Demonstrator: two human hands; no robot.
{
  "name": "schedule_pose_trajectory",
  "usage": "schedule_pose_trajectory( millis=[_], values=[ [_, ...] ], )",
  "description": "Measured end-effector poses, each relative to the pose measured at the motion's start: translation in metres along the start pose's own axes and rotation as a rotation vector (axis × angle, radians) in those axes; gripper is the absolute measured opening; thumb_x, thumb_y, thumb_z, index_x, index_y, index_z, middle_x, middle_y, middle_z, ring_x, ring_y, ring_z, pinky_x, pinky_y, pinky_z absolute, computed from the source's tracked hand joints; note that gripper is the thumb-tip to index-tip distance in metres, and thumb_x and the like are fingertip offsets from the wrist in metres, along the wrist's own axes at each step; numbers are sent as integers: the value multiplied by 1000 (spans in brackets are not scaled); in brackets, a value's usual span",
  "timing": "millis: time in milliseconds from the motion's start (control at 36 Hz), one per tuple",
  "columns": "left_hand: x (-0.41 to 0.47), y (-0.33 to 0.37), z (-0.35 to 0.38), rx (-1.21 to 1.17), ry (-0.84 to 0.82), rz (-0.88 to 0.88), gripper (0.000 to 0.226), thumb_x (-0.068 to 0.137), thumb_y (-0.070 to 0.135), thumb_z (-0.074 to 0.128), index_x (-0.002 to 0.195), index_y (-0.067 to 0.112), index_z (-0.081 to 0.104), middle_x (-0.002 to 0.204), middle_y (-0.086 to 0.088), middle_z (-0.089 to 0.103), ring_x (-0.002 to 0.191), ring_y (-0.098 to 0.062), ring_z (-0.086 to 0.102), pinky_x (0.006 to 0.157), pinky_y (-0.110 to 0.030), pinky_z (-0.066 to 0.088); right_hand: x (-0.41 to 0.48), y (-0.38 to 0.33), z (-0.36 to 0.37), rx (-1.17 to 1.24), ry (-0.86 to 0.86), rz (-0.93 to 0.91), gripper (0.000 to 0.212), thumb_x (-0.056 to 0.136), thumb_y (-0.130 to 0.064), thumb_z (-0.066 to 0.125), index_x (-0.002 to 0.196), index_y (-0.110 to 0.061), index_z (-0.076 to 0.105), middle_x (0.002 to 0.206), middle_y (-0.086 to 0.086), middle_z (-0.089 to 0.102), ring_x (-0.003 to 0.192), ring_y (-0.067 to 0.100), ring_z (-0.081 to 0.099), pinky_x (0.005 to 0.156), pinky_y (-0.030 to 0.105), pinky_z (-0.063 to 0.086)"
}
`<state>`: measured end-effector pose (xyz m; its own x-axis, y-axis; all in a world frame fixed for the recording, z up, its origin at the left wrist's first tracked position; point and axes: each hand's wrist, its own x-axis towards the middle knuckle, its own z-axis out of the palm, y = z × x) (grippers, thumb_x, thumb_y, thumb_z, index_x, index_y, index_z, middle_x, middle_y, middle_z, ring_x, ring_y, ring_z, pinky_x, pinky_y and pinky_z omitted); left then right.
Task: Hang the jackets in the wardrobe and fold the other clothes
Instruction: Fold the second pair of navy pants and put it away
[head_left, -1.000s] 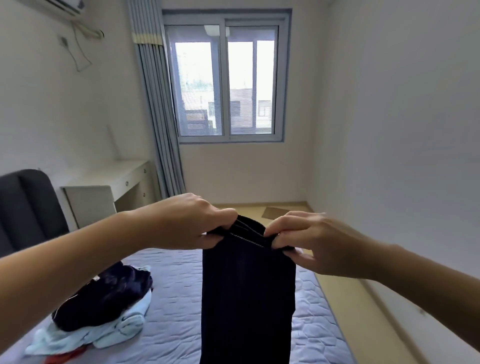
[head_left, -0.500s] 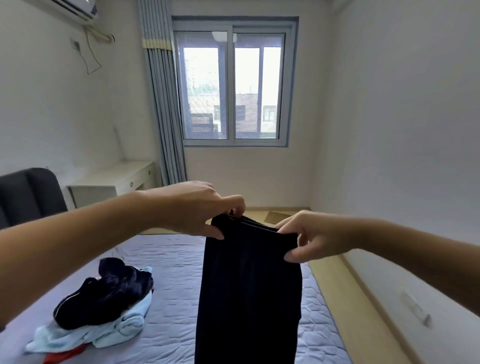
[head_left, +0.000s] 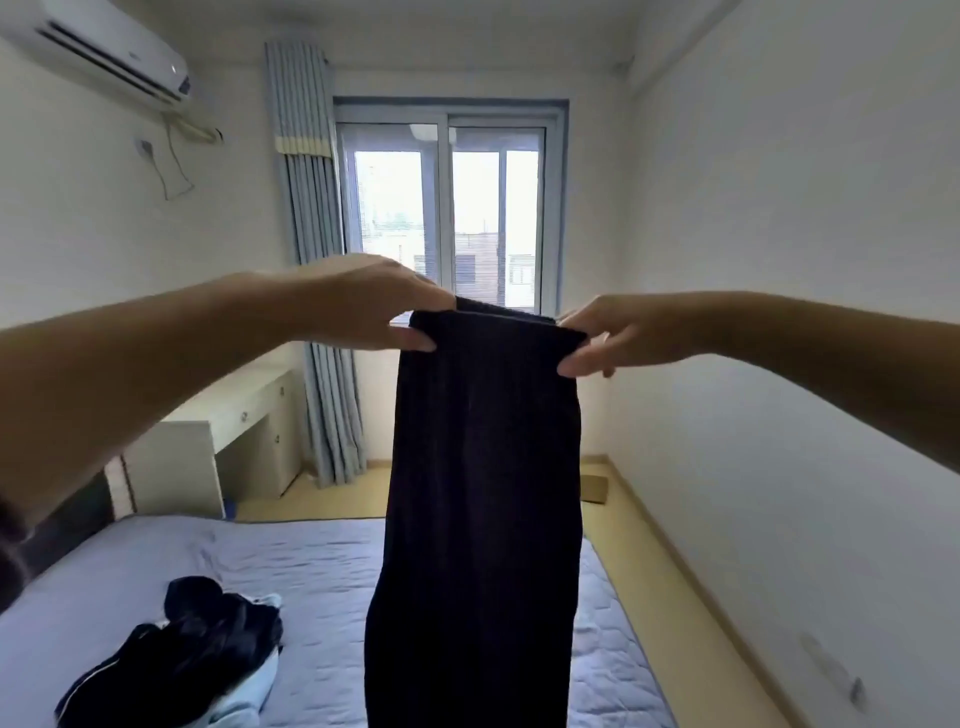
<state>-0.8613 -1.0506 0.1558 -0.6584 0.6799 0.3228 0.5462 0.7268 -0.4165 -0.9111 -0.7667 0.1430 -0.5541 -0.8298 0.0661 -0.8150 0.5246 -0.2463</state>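
Left hand (head_left: 363, 306) and right hand (head_left: 608, 338) each pinch a top corner of the dark garment (head_left: 483, 493), which hangs between and below them, unfolded; below the left hand a clothes pile (head_left: 176, 660) waits unsorted

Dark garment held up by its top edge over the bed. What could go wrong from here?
1. The left hand and right hand only pinch the top corners of the dark garment; a slip may drop it crumpled.
2. Its lower end runs out of frame, so it may bunch on the bed when lowered.
3. The clothes pile lies to the left; laying it there could tangle them.
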Motion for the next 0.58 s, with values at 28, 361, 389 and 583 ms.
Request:
schedule_pose_trajectory(
  millis=[28, 361, 389, 583],
  values=[
    [7, -8, -13, 29, 55, -37, 13, 89, 25, 64, 102, 21, 63, 82, 17, 55, 72, 13, 45, 74, -30, 51, 5, -2, -16, -11, 73, -10, 37, 87, -39, 52, 102, -8, 66, 93, 8, 64, 86, 18, 60, 69, 23, 49],
    [44, -27, -77, 76, 214, -218, 21, 90, 32, 61, 80, 17, 51, 69, 5, 48, 69, -22, 49, 68, -34, 40, 24, -15, -87, -122, 538, -141, 30, 94, -18, 57, 97, 11, 65, 89, 27, 64, 79, 30, 60, 61, 15, 38],
    [45, -24, -80, 49, 229, -225, 24, 89, 34, 62, 77, 17, 52, 68, 5, 48, 67, -20, 47, 67, -33, 40, 22, -17, -90, -93, 548, -146, 32, 95, -18, 57, 96, 13, 64, 85, 28, 63, 73, 27, 56, 59, 14, 37],
    [30, -1, -87, -441, 274, -305, 30, 83, 27, 69, 58, 19, 54, 48, 10, 45, 45, -2, 41, 49, -10, 31, -1, -22, -92, 205, 340, -252, 44, 84, -40, 57, 97, 1, 70, 93, 12, 72, 87, 19, 66, 82, 35, 52]
  ],
)
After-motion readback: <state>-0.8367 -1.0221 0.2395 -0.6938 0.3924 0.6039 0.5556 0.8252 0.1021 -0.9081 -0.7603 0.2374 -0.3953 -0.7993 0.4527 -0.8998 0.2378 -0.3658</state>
